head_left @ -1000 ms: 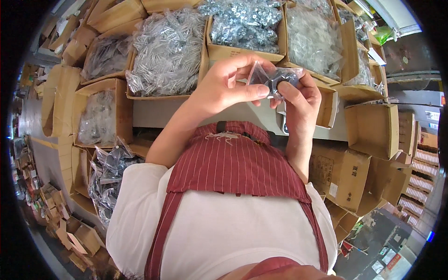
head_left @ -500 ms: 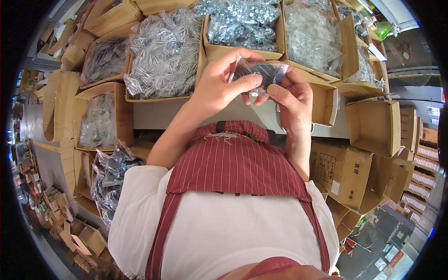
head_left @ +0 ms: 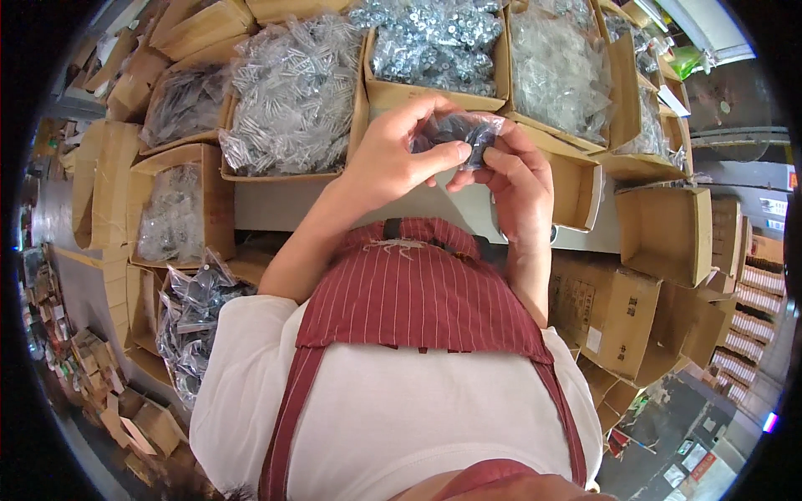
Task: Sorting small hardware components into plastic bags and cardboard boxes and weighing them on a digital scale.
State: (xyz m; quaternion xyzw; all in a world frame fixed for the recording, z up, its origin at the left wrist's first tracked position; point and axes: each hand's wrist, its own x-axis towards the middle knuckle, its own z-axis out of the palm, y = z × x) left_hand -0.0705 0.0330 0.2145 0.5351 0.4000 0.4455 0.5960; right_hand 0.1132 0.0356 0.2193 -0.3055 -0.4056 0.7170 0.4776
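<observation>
Between both hands, above the worktop's front part, is a small clear plastic bag (head_left: 464, 130) with dark parts inside. My left hand (head_left: 409, 150) grips its left side, thumb pressed across the front and fingers behind. At the bag's right side, my right hand (head_left: 520, 167) pinches it between thumb and fingers. What the dark parts are I cannot make out. Beyond the hands stands a carton of shiny metal fittings (head_left: 434, 54). Left of it, a carton holds bagged screws (head_left: 292, 100).
A carton of clear bags (head_left: 560, 79) stands at the back right, with a shallow open box (head_left: 576, 188) before it. Bags of dark parts (head_left: 196, 321) fill a carton at my left side. More open cartons (head_left: 664, 234) stand to my right. The grey worktop (head_left: 284, 209) runs before me.
The bag has been turned and bunched up between my hands, its lower edge now folded closer. Both hands stay at nearly the same spot, and my right fingers have shifted their hold.
</observation>
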